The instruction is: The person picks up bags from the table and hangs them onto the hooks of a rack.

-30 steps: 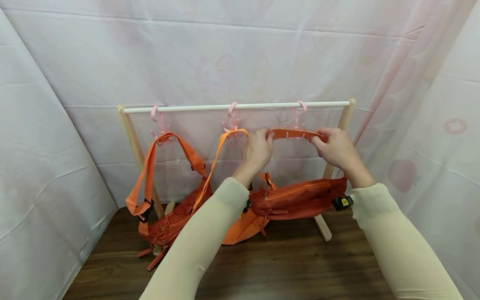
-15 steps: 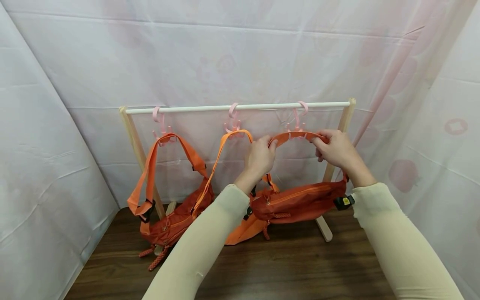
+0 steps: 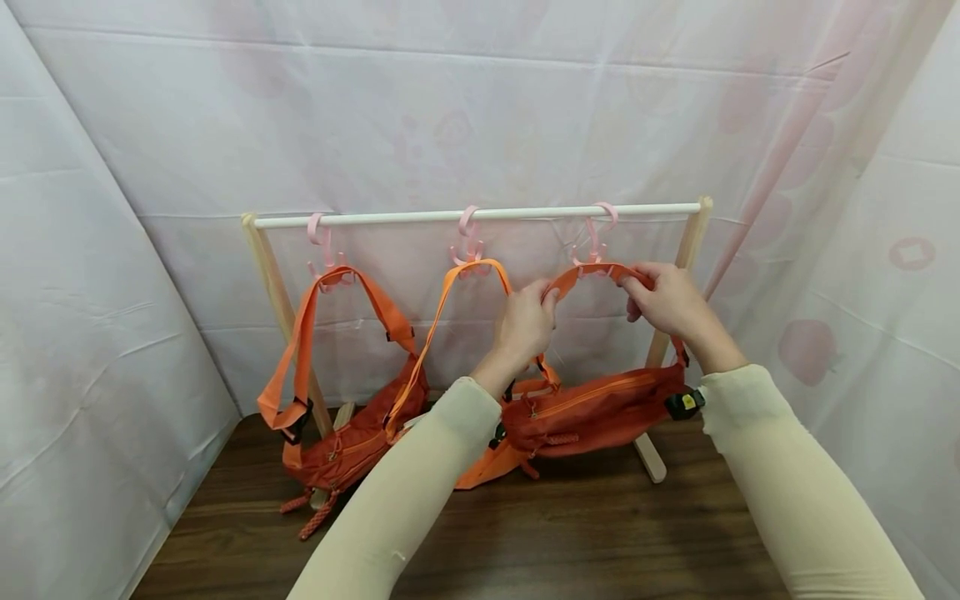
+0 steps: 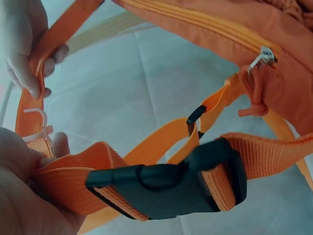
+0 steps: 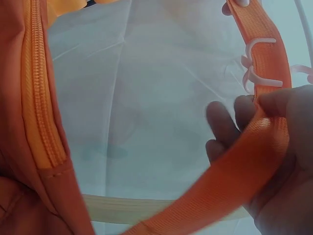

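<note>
An orange waist bag (image 3: 607, 408) hangs by its wide strap (image 3: 567, 281) below the right-hand pink hook (image 3: 594, 237). The strap arches over the hook's prongs, which show against the webbing in the right wrist view. My left hand (image 3: 523, 327) grips the strap left of the hook. To the hook's right, my right hand (image 3: 669, 302) pinches the same strap between thumb and fingers (image 5: 276, 103). A fastened black buckle (image 4: 171, 181) sits on the strap beside my left hand in the left wrist view. My left forearm hides part of the middle bag.
A white rail (image 3: 375, 218) on wooden posts carries the hooks. Another orange bag (image 3: 352, 442) hangs at left from the left hook (image 3: 324, 242). A lighter orange strap (image 3: 442, 308) loops over the middle hook (image 3: 468, 237). Below is a dark wooden table (image 3: 585, 533).
Both hands have come down slightly, the left one also a little rightward. The strap between them has gone from nearly flat to arched over the hook, and the bag sits slightly lower.
</note>
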`<state>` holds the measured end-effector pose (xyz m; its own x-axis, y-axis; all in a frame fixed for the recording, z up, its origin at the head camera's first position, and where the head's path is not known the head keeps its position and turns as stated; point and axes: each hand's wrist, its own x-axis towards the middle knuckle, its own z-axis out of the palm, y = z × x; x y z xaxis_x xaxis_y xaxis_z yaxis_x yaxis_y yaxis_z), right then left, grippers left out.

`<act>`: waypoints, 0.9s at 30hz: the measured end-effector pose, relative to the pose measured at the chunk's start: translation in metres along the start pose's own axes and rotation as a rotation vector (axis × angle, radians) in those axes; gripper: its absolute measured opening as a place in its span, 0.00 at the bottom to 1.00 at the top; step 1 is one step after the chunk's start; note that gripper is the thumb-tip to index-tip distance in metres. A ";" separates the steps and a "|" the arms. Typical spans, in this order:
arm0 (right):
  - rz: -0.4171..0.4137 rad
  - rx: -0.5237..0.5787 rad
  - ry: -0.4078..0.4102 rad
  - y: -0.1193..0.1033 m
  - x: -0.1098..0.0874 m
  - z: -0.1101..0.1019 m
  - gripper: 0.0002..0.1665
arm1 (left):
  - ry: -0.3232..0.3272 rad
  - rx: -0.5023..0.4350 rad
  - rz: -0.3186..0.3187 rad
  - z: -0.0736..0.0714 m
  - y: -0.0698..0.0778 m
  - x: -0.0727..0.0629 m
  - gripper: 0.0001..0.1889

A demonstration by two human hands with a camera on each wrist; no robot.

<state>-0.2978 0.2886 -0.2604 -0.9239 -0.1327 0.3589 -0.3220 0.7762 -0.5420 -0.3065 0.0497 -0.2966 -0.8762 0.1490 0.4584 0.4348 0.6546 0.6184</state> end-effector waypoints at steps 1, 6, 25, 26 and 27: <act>-0.003 -0.007 0.000 0.000 0.000 0.000 0.22 | -0.005 -0.005 0.003 0.001 0.000 -0.001 0.13; -0.013 -0.021 -0.005 0.000 -0.001 0.001 0.24 | -0.008 -0.003 0.043 0.004 -0.001 -0.006 0.12; -0.009 -0.008 0.011 0.006 -0.004 0.018 0.24 | -0.050 0.019 0.059 0.014 -0.016 -0.028 0.16; -0.010 -0.009 0.016 0.007 -0.004 0.019 0.23 | -0.051 0.028 0.059 0.014 -0.017 -0.029 0.16; -0.015 -0.010 0.018 0.008 -0.004 0.020 0.23 | -0.053 0.041 0.062 0.015 -0.019 -0.031 0.16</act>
<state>-0.3011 0.2832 -0.2814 -0.9149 -0.1337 0.3808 -0.3341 0.7804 -0.5286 -0.2906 0.0440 -0.3324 -0.8580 0.2284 0.4600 0.4806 0.6727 0.5626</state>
